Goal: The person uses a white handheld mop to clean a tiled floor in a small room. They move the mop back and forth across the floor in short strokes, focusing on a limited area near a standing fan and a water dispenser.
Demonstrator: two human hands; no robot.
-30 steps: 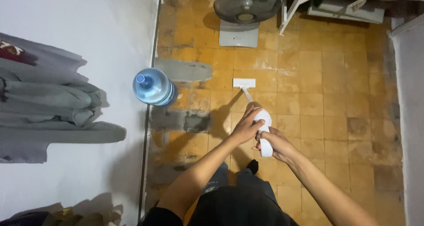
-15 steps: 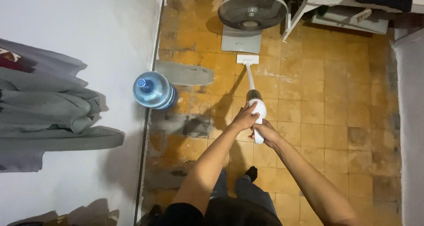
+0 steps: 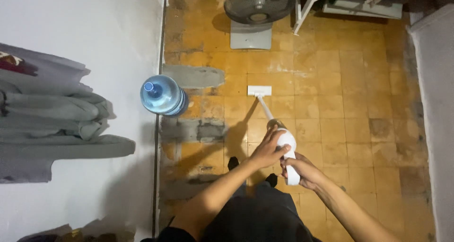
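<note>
The vacuum (image 3: 276,124) stands mid-floor, water bottle (image 3: 162,95) to its left (against the wall), fan (image 3: 257,5) beyond it.

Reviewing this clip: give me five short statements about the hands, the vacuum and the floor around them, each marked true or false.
1. Both hands grip the white stick vacuum cleaner. True: the left hand is on its upper body, the right hand on the handle end.
2. The vacuum's flat white floor head rests on the yellow tiled floor. True.
3. The floor head touches the base of the grey pedestal fan. False: several tiles lie between them.
4. The blue plastic water jug lies tipped on its side. False: it stands upright, cap on top, beside the white wall.
5. The right hand holds a cloth. False: it holds only the vacuum's handle.
</note>
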